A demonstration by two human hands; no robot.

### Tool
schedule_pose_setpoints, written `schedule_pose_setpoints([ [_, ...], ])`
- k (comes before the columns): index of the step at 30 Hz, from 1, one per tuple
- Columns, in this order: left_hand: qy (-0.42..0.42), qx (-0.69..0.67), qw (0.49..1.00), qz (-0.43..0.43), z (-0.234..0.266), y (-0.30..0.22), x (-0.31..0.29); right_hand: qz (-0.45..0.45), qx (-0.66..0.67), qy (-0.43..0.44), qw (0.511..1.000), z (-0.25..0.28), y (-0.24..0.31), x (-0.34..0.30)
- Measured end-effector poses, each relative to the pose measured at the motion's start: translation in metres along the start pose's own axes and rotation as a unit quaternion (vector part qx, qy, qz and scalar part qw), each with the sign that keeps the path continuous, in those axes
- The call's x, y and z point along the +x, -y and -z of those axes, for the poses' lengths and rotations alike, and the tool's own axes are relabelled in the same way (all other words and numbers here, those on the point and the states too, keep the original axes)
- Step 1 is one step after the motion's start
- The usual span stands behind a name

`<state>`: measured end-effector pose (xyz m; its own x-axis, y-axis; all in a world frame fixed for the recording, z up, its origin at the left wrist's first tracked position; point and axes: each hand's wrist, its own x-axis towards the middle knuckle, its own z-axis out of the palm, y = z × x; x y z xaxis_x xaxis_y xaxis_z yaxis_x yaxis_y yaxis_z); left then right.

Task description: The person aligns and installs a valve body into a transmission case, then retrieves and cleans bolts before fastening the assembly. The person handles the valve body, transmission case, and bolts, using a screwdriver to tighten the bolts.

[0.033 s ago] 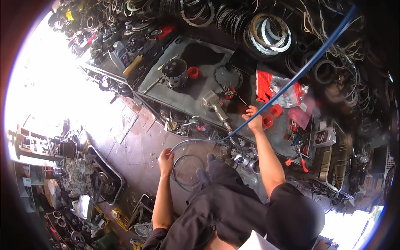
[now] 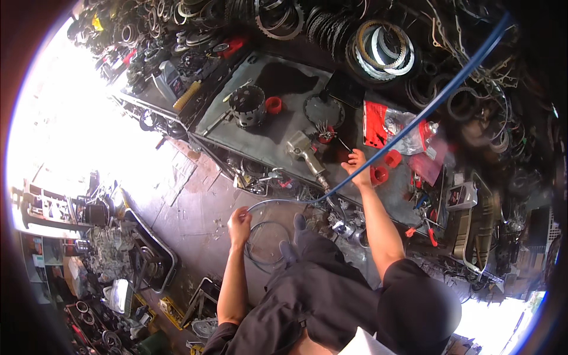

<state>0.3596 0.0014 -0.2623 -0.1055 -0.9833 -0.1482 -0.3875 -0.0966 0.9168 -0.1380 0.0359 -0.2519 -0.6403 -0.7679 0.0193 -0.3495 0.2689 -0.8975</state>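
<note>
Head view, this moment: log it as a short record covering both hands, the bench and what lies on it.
Left hand: at a long blue flexible hose; grip unclear
Right hand: fingers closed on a slim metal-shafted tool
Hose path: from upper right, crossing in front of the right hand in the picture, toward the left hand
Bench: dark flat-topped workbench
On bench: grey pistol-shaped metal tool; dark perforated metal drum; small red round cup right of drum

Blown-out white glare at left, dark curved edges.
</note>
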Motion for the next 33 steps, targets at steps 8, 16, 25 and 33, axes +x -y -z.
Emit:
schedule_pose_setpoints([
  [8, 0.096, -0.083, 0.991, -0.039, -0.08, -0.106, 0.047, 0.104, -0.134, -0.008, 0.985, -0.059, 0.019, 0.076],
  [16, 0.159, -0.017, 0.985, -0.061, -0.103, -0.17, 0.103, 0.101, -0.062, 0.022, 0.993, -0.077, 0.03, 0.092],
  [25, 0.249, -0.029, 0.96, -0.128, -0.164, -0.211, 0.17, 0.048, -0.031, -0.037, 0.998, -0.07, 0.03, 0.085],
  [33, 0.39, -0.018, 0.903, -0.177, -0.259, -0.212, 0.193, -0.045, 0.115, -0.131, 0.984, -0.051, 0.022, 0.043],
])
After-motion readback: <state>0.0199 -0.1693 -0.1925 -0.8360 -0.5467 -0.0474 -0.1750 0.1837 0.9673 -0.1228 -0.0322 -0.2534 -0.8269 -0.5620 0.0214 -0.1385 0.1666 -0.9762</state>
